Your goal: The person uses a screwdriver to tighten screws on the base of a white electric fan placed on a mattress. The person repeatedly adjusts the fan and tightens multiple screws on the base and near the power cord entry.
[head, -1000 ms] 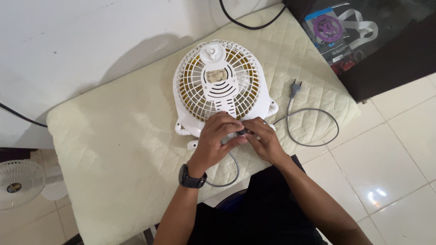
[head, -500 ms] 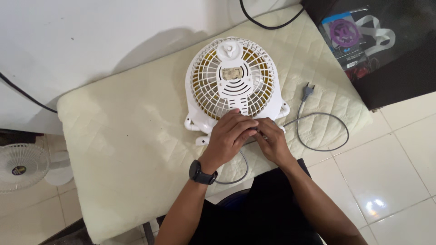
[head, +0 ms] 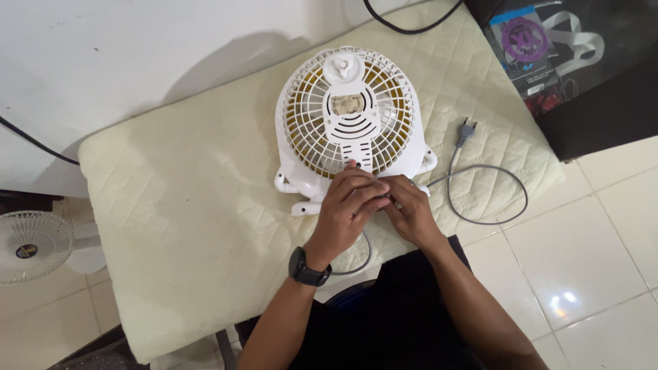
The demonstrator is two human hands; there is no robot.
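Left hand (head: 348, 205) and right hand (head: 409, 211), fingers curled, on white fan (head: 349, 116) base (grasp unclear).

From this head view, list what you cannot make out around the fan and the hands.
- Head view: the base of the white fan is hidden under the left hand and right hand.
- Whatever the fingers pinch: covered by the hands themselves.
- The grey cord: its fan end vanishes beneath the hands.
- The second fan on the floor: cut off by the left edge.
- The fan's centre label: too small to read.
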